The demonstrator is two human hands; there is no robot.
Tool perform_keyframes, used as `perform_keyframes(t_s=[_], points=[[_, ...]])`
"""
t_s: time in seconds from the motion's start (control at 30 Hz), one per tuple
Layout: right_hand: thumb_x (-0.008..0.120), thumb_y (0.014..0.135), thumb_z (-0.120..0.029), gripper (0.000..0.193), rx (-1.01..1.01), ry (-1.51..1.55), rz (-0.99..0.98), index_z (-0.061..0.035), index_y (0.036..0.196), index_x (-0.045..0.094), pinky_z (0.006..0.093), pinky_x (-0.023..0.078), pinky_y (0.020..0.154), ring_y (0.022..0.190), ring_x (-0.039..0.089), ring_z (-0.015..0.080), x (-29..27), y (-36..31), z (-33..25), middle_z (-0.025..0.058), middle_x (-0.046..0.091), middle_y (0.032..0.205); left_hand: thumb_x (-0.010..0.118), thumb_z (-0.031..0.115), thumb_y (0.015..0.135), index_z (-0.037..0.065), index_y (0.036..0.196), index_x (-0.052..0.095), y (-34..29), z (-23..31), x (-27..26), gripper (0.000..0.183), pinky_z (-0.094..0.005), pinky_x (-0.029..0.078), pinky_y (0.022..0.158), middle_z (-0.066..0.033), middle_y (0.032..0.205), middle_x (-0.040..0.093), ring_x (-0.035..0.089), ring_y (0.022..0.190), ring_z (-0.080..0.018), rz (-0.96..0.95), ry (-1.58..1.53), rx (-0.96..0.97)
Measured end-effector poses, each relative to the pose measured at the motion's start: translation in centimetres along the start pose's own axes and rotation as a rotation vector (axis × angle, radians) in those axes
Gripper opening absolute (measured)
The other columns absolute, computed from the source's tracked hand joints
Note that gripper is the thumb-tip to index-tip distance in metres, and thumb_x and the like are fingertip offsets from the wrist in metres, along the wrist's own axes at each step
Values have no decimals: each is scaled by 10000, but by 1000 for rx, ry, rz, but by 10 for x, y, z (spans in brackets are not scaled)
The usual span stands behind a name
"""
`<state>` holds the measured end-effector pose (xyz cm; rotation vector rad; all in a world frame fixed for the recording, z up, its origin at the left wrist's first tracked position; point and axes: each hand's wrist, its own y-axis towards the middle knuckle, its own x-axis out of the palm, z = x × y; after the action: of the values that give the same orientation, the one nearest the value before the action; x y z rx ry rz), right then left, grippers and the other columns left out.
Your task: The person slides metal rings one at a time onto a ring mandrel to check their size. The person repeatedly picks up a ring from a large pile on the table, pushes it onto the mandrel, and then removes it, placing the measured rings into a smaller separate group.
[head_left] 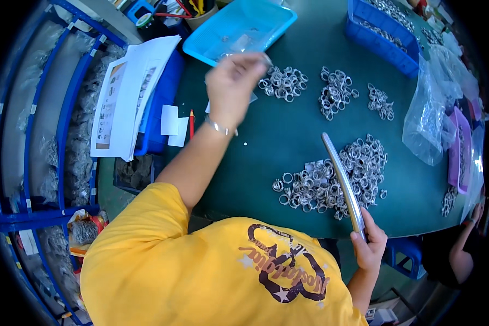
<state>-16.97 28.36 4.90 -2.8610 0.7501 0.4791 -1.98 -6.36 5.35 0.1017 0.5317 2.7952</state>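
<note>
My right hand (370, 242) grips the thick end of a tapered metal ring mandrel (342, 176), whose thin tip points up and away over the table. Beneath and beside the mandrel spreads a large heap of silvery rings (367, 157). My left hand (234, 84) is raised near the light blue basket, its fingers curled together and blurred. A small silvery glint shows at its fingertips, too smeared to name. Just right of that hand lies a small pile of rings (289, 84). Farther right are a second ring pile (336, 93) and a smaller third one (380, 102).
A light blue basket (280, 24) holds clear plastic bags. At the far right stand a dark blue bin (383, 51) of rings, plastic bags (429, 119) and a pink tray (461, 146). Papers (127, 103) and a red pen (192, 124) lie left. Another person's arm (464, 250) shows at right.
</note>
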Motion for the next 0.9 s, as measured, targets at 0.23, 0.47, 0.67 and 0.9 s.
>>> perform_keyframes(t_s=[0.23,0.47,0.67,0.9], points=[[639,712,-82,483,18,-30,-6,72,1153,514,202,375,570,631,457,67,-3,-2,-4,37,553,766,640,73,724,38,887,660,69,-49,-55,168,-278,498,681,-117,906,651,636,782,-213,76,804,221],[639,722,-55,505,76,36,44,61,1191,493,187,392,669,723,496,67,-7,-15,2,45,591,893,627,105,776,57,848,657,-2,-16,1,91,-232,466,627,-44,809,627,580,672,-120,-160,520,340],[637,730,-61,497,56,76,70,62,1189,494,186,393,662,720,496,66,-1,-13,-1,38,582,871,697,157,721,44,851,622,-86,-25,32,188,-281,457,601,-65,801,546,555,645,-160,-985,518,121],[647,722,-79,500,75,44,57,55,1182,504,181,391,642,703,492,57,0,-18,0,40,584,850,599,17,780,5,867,602,-83,-21,29,88,-243,491,630,-78,836,609,587,704,-127,-790,16,-632]])
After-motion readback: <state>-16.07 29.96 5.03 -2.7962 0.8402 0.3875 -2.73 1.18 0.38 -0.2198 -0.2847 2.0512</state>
